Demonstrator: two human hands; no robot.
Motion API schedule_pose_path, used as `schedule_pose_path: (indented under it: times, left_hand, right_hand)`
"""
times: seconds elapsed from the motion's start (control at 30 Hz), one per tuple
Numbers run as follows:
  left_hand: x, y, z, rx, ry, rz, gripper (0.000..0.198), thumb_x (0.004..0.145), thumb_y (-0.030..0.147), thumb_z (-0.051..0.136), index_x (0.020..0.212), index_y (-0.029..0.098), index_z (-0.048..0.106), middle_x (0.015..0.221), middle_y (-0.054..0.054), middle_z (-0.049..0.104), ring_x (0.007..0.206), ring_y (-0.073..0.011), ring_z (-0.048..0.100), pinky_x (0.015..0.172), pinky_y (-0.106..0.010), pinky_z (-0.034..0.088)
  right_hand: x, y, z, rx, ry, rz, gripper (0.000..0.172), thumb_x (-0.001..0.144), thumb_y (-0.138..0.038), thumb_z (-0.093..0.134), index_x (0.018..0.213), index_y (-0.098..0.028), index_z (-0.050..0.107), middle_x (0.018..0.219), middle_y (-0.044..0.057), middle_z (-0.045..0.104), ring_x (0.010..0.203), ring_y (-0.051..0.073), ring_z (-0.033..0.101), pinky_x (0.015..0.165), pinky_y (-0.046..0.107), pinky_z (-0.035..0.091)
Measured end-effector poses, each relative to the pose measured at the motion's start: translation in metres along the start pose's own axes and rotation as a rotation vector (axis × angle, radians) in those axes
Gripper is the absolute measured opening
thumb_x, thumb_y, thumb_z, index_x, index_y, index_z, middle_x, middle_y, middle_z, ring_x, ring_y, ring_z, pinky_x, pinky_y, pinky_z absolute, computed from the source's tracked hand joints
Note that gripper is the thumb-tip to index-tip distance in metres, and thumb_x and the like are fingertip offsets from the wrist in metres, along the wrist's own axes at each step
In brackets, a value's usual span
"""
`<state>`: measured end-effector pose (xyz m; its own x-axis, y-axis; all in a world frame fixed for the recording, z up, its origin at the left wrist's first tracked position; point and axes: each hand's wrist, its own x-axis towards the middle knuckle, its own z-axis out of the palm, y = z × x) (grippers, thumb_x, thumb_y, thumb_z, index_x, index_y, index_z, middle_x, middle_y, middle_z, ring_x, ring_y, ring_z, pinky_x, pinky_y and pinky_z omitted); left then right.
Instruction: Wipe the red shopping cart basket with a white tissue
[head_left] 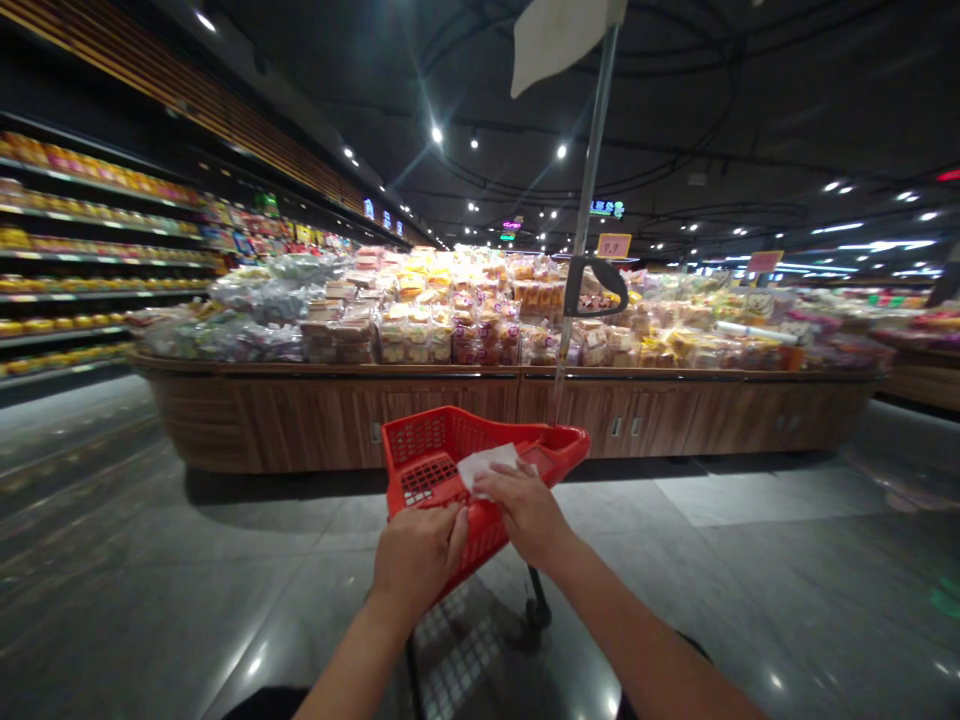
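Observation:
A red plastic shopping cart basket [427, 455] stands right in front of me on a dark frame. My left hand [418, 555] is closed over the basket's near rim. My right hand [525, 505] rests on the rim beside it, fingers pressed onto a small white paper or cloth [486, 464] that lies at the basket's edge. A metal pole [585, 215] rises from the cart's right side, with a white flag at its top and a black handle partway up.
A long wooden island display [337, 410] piled with bagged bread and packaged baked goods runs across the aisle ahead. Stocked shelves [82, 260] line the left wall. Price signs [613, 245] stand above the display. The floor is glossy grey tile [750, 560].

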<state>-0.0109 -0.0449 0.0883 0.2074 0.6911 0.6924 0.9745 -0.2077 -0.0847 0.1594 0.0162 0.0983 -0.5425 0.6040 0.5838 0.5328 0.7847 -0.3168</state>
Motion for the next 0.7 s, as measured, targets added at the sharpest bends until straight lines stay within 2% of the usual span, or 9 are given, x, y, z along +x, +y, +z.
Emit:
schedule_pose_path:
  times: [0.07,0.13,0.3,0.4,0.5,0.6,0.7]
  left_hand:
    - [-0.001,-0.004,0.001,0.01,0.013,0.002,0.039,0.091,0.033,0.036,0.066,0.022,0.064,0.062,0.0,0.069,0.056,-0.0153,0.061,0.057,-0.027,0.039]
    - [-0.002,-0.009,0.002,0.017,0.022,0.004,0.039,0.09,0.033,0.037,0.065,0.022,0.064,0.062,0.001,0.069,0.057,-0.0151,0.061,0.058,-0.027,0.039]
    - [-0.003,-0.024,0.006,0.039,-0.003,-0.028,0.042,0.091,0.035,0.036,0.063,0.023,0.065,0.06,0.0,0.068,0.058,-0.0154,0.061,0.059,-0.027,0.04]
    - [-0.002,-0.033,0.009,-0.006,-0.028,-0.04,0.042,0.091,0.036,0.035,0.068,0.022,0.067,0.068,0.0,0.071,0.063,-0.0149,0.063,0.063,-0.026,0.042]
    - [0.0,-0.045,0.008,-0.072,-0.07,-0.037,0.043,0.091,0.037,0.033,0.075,0.022,0.07,0.076,-0.002,0.073,0.068,-0.0147,0.065,0.065,-0.025,0.044]
    - [0.003,-0.054,0.0,-0.122,-0.136,-0.049,0.043,0.091,0.037,0.031,0.083,0.022,0.07,0.081,-0.003,0.073,0.073,-0.0153,0.065,0.067,-0.026,0.045]
    - [0.006,-0.049,-0.011,-0.104,-0.181,-0.066,0.04,0.091,0.04,0.034,0.09,0.022,0.069,0.089,-0.005,0.073,0.082,-0.0188,0.065,0.079,-0.034,0.045]
  right_hand:
    - [0.003,-0.006,-0.001,0.018,-0.098,-0.102,0.036,0.088,-0.012,0.041,0.114,-0.028,0.06,0.12,0.0,0.062,0.122,0.017,0.047,0.106,0.038,0.026]
    - [0.006,0.001,-0.005,0.01,-0.105,-0.109,0.035,0.09,-0.015,0.039,0.117,-0.027,0.058,0.122,0.001,0.061,0.121,0.016,0.048,0.105,0.037,0.027]
    - [0.01,0.052,-0.021,-0.091,0.024,0.113,0.036,0.091,-0.015,0.035,0.117,-0.022,0.058,0.121,0.005,0.062,0.115,0.018,0.052,0.104,0.039,0.025]
    - [0.007,0.069,-0.022,-0.125,0.119,0.212,0.035,0.092,-0.016,0.033,0.113,-0.021,0.06,0.112,0.004,0.066,0.107,0.017,0.057,0.105,0.038,0.022]
    - [0.003,0.066,-0.014,-0.173,0.211,0.243,0.033,0.092,-0.016,0.032,0.106,-0.021,0.062,0.103,0.003,0.069,0.1,0.016,0.059,0.103,0.035,0.023]
    - [0.002,0.053,-0.007,-0.231,0.258,0.263,0.03,0.093,-0.017,0.034,0.103,-0.019,0.062,0.098,0.005,0.069,0.095,0.017,0.059,0.094,0.032,0.029]
    - [0.002,0.045,-0.002,-0.283,0.279,0.273,0.027,0.093,-0.017,0.035,0.092,-0.018,0.062,0.085,0.005,0.069,0.084,0.019,0.059,0.085,0.032,0.033]
